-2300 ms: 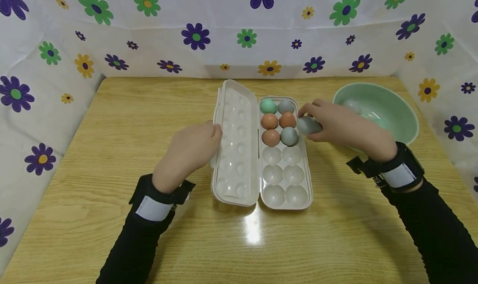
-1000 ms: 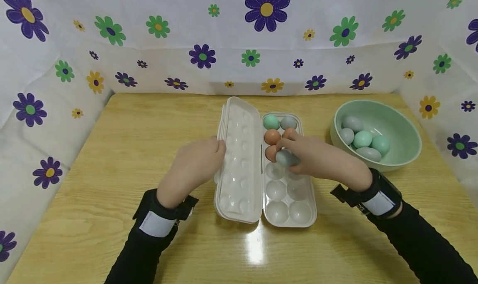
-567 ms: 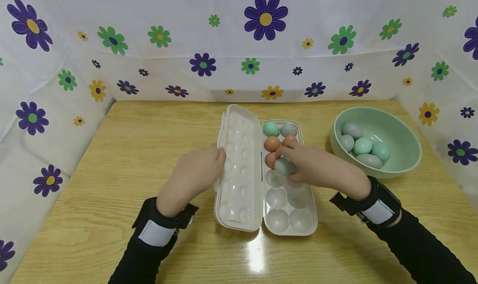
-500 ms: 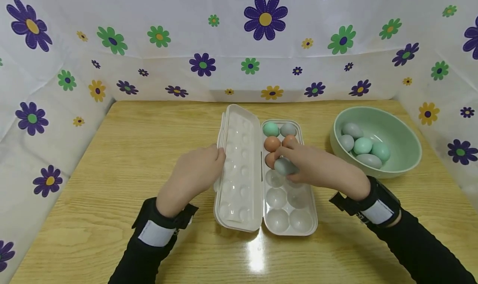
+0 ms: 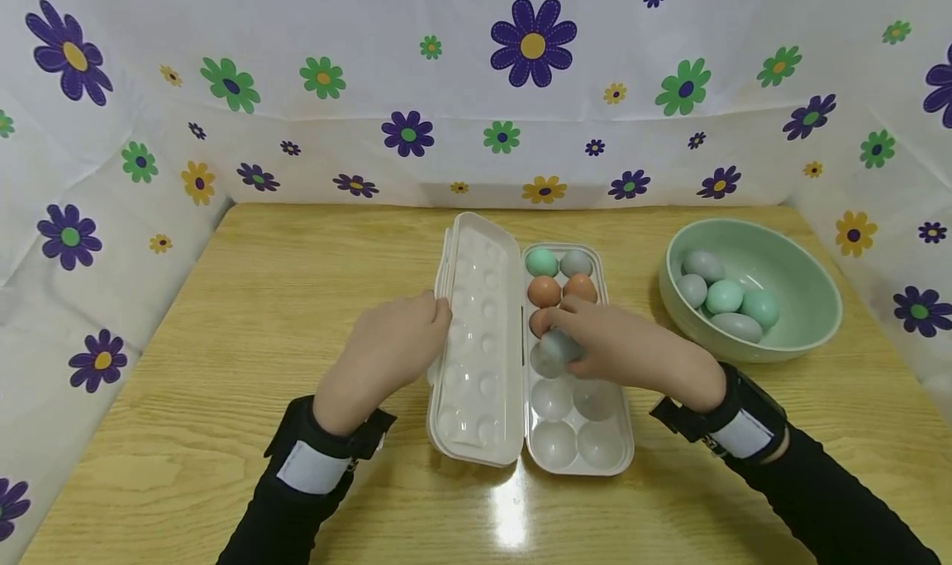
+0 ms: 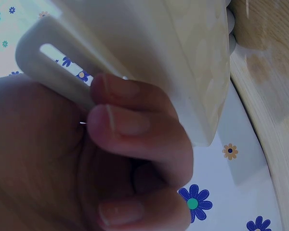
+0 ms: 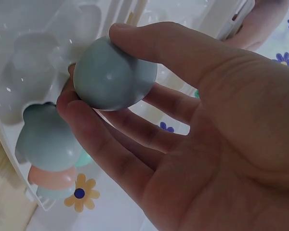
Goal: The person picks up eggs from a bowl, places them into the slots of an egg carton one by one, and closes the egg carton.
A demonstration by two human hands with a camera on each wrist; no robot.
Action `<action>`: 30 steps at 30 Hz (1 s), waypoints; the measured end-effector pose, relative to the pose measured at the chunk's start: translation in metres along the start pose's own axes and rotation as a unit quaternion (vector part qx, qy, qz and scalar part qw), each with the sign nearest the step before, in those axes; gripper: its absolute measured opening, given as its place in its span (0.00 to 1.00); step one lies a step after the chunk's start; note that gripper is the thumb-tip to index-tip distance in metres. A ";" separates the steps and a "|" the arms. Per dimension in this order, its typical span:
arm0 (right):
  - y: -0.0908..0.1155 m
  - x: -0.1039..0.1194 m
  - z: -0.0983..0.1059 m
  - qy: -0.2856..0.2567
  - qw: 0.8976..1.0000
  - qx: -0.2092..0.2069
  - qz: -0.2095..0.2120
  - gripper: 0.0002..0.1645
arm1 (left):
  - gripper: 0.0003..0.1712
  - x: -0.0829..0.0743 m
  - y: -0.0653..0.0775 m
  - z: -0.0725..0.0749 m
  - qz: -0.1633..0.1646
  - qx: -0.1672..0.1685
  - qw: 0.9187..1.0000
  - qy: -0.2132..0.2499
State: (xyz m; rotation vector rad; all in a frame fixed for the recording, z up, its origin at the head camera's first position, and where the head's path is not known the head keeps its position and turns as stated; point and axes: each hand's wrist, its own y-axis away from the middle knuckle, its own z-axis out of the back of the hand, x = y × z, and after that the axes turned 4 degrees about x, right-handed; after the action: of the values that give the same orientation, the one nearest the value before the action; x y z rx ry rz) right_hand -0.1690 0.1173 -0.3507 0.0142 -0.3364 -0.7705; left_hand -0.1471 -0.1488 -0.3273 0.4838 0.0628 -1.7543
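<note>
My left hand (image 5: 388, 352) grips the edge of the raised lid (image 5: 479, 342) of a white egg carton (image 5: 578, 466). In the left wrist view its fingers (image 6: 144, 134) curl at the lid's slotted tab (image 6: 33, 48). A grey-blue egg (image 5: 559, 348) is pinched between thumb and fingertips of my right hand (image 5: 625, 346), over the left cup of the fourth row from the back. Behind it sit a green egg (image 5: 541, 263), a grey egg (image 5: 576, 263) and brown eggs (image 5: 544, 291). Another grey-blue egg (image 7: 48, 137), seated in the carton, is hidden by my hand in the head view.
A pale green bowl (image 5: 818, 301) at the back right holds several grey and green eggs (image 5: 736, 327). All stands on a wooden table (image 5: 297, 259). A flower-print cloth (image 5: 446, 78) hangs round its back and sides.
My right hand has carried the grey-blue egg from beside the carton's right edge leftward and nearer, over the fourth row. The left hand keeps its grip on the lid. The head view has tilted up.
</note>
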 end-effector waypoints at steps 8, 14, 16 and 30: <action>-0.005 0.003 -0.011 0.015 1.000 0.006 0.000 0.25 | 0.23 0.000 0.001 0.000 0.002 0.003 1.000 0.002; -0.007 0.004 -0.017 0.024 0.999 -0.003 0.022 0.27 | 0.24 0.000 0.001 -0.002 0.005 0.001 1.000 0.002; -0.007 0.006 -0.017 0.025 0.999 -0.005 0.025 0.28 | 0.24 0.000 0.001 -0.002 0.005 -0.001 1.000 0.003; -0.008 0.012 -0.018 0.040 0.999 0.002 0.027 0.32 | 0.24 0.000 0.001 -0.001 0.001 -0.006 1.000 0.003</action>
State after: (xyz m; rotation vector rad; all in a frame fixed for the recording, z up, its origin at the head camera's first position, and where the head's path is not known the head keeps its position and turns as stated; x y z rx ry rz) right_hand -0.1603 0.1015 -0.3655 0.0391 -0.2614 -0.7142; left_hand -0.1455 -0.1486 -0.3282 0.4807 0.0766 -1.7495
